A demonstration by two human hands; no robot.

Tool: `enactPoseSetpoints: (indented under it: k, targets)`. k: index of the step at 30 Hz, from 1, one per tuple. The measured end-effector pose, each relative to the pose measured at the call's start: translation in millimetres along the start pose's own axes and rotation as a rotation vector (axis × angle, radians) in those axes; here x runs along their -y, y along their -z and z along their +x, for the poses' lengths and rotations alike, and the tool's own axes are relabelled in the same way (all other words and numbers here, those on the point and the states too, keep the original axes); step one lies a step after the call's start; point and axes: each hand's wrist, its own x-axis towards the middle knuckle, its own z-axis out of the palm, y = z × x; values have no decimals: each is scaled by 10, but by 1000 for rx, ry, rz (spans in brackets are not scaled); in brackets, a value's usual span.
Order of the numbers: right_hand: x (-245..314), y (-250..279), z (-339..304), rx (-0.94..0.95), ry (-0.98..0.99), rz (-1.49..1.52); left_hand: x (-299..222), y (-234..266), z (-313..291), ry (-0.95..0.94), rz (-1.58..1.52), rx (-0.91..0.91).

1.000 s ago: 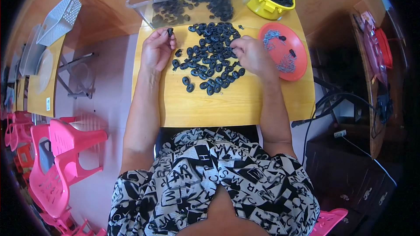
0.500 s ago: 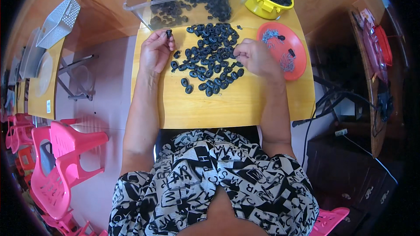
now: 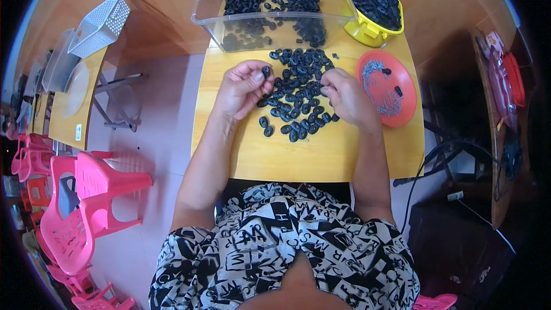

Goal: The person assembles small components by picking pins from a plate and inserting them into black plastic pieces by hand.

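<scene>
My left hand (image 3: 245,87) is closed in a pinch on a small black plastic part (image 3: 266,71), held up over the table left of the pile. Across from it my right hand (image 3: 348,96) has its fingertips pressed together above the right side of the pile; anything between them is too small to make out. Between and below both hands spreads a pile of black plastic parts (image 3: 298,101), oval with openings. To the right lies a red plate (image 3: 400,63) with small silvery metal pieces (image 3: 391,105) and a couple of black parts on it.
At the table's back stands a clear plastic bin (image 3: 270,31) of black parts, with a yellow tub (image 3: 367,33) of dark pieces on its right. The wooden table (image 3: 287,163) ends close to my body. Pink chairs (image 3: 86,206) and a side table (image 3: 72,112) stand to the left.
The whole view has shifted, with the table now lower and further right. My left hand, still pinching the black part, has come closer to the pile and to my right hand.
</scene>
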Motion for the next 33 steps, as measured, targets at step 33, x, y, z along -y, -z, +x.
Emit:
enactPoseSetpoints:
  k: [33]
  targets:
    - [243, -265, 33, -30, -298, 849, 239, -310, -56, 204, 396, -70]
